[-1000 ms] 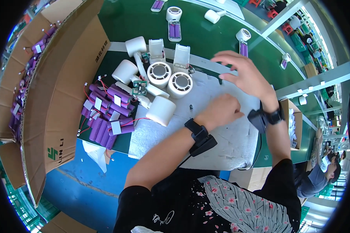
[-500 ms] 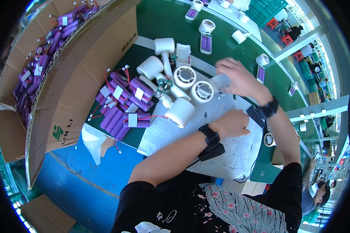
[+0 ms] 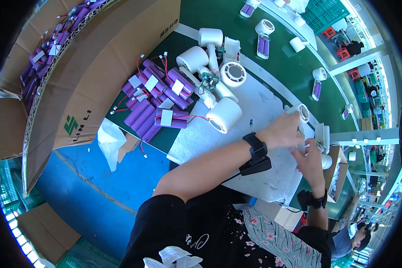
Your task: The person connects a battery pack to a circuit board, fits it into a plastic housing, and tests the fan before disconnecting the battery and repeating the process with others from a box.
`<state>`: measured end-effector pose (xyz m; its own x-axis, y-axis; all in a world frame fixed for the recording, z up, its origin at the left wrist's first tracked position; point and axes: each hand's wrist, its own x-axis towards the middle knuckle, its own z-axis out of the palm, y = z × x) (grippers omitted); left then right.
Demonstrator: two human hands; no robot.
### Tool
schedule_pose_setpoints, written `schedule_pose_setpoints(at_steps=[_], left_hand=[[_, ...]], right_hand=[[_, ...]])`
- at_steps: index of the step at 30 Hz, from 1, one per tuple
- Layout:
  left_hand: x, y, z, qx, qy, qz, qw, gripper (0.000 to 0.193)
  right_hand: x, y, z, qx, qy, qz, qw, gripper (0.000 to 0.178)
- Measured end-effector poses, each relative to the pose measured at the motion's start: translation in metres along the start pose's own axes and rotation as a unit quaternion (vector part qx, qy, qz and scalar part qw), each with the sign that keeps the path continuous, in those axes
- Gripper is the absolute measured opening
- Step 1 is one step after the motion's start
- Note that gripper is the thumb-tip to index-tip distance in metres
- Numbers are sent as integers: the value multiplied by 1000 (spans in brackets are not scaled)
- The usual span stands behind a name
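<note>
Hands meet at right edge of grey mat (image 3: 263, 111). Left hand (image 3: 283, 131) wraps white fan housing (image 3: 299, 114), round face tilted up-right. Right hand (image 3: 308, 158) just below it, fingers curled at housing's underside; grip unclear. Purple battery packs (image 3: 158, 102) well apart, to left.

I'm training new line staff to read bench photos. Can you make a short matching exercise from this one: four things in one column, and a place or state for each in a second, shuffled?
Things:
1. Purple cells
2. Cardboard box
3. Left hand
4. Black wristband

Places or states:
A. On the left wrist
B. Grips a white round housing
C. Piled on the green mat, wires attached
D. Stands at the bench's left edge, flap open

Pairs: 1-C, 2-D, 3-B, 4-A
</note>
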<state>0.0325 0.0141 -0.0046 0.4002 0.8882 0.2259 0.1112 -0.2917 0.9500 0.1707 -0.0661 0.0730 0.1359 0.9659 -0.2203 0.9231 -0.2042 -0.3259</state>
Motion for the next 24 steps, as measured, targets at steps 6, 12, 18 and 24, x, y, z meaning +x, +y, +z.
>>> schedule_pose_setpoints(at_steps=[6, 12, 18, 24], left_hand=[[-1, -12, -7, 78, 3, -23, 997, 32], [6, -13, -21, 150, -89, 43, 984, 39], [-16, -14, -16, 77, -65, 53, 994, 31], [6, -18, 9, 10, -19, 42, 999, 24]], right_hand=[[-2, -34, -40, -71, -113, -132, 982, 22], [21, -153, -35, 22, -112, -478, 871, 19], [42, -223, 54, -220, -74, -632, 740, 12], [26, -252, 92, -379, -75, -593, 707, 3]])
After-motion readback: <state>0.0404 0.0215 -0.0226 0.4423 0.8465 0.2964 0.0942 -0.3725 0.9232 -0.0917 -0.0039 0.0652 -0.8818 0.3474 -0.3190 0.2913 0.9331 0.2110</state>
